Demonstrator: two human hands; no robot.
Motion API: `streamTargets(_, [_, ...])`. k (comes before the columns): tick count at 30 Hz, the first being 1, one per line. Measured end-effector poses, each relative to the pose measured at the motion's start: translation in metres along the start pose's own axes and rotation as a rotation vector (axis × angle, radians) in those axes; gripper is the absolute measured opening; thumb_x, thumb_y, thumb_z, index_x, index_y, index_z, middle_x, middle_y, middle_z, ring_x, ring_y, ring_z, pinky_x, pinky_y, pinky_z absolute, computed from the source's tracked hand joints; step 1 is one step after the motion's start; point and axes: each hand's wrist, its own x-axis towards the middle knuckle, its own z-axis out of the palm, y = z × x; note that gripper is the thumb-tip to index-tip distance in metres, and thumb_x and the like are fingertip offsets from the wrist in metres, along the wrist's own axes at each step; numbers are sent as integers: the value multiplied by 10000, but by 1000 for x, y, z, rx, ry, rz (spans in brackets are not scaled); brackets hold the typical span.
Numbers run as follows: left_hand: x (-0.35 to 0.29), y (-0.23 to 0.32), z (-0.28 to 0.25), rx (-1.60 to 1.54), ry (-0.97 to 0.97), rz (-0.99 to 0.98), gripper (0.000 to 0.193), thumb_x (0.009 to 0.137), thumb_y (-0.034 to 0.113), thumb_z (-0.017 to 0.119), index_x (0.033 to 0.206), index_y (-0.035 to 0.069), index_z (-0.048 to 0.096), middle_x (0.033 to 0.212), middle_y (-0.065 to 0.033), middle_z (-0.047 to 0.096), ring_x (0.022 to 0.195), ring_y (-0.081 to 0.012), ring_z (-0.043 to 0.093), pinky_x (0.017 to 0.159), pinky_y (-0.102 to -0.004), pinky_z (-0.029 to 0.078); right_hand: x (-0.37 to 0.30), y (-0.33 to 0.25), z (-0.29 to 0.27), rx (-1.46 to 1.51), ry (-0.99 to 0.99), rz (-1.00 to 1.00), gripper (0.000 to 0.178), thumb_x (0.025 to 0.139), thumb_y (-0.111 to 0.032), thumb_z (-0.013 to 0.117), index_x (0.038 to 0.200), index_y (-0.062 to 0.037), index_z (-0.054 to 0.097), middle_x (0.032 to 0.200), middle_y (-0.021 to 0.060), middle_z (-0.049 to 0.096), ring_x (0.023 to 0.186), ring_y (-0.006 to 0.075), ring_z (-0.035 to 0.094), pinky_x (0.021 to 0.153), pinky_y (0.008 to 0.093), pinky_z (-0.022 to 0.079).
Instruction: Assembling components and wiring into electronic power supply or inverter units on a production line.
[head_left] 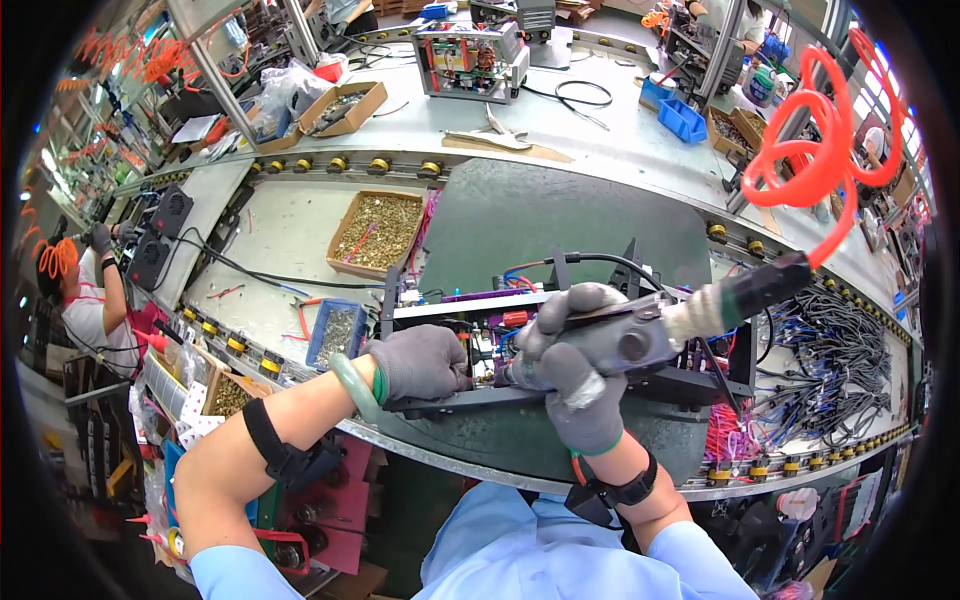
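Observation:
My right hand [580,375], in a grey glove, grips a grey pneumatic screwdriver [640,335] laid nearly level, its tip pointing left into an open electronics chassis [560,395]. A coiled orange air hose [825,150] runs from the tool's black rear end up to the right. My left hand [420,362], also in a grey glove, rests closed on the chassis' front left corner, holding the black frame. Inside the chassis I see purple parts, red and blue wires and a circuit board. The chassis stands on a dark green mat [560,225].
A cardboard box of screws [378,232] and a small blue bin of screws [337,332] lie left of the chassis. Bundled wires [835,360] sit at right. Another chassis [470,60] stands on the far bench. A person [85,300] works at far left.

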Motion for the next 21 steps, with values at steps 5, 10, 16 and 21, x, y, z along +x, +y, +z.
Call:
streamTargets(5, [-10,13,-2,26,73,-3,170,808,198,611,826,77,727,740,-143,677,759,-281,687,714,-399,533,-7,17,-7,-64,11,74,498,824,30,721,1240,-107,484,1087,62,560,963,145,566,856,313,523])
streamTargets(10, [-3,4,7,45,40,-79,233,807,267,627,890,82,743,891,-184,707,902,-345,687,805,-430,534,-4,21,-1,-379,-234,-4,500,842,-16,735,1227,-175,458,1090,41,524,903,126,546,775,301,507])
streamTargets(16, [17,-31,27,-68,352,488,480,796,487,651,1146,160,676,1047,-160,709,972,-368,676,864,-427,532,21,37,17,-744,-388,-37,527,666,-98,744,1156,-3,576,919,121,675,800,202,665,744,341,523])
streamTargets(21, [13,-18,26,267,338,362,318,823,303,607,1041,92,706,1021,-198,706,949,-362,691,850,-441,542,16,35,14,-528,-354,-116,501,724,-119,753,1172,-13,558,968,73,650,850,158,623,790,313,504])
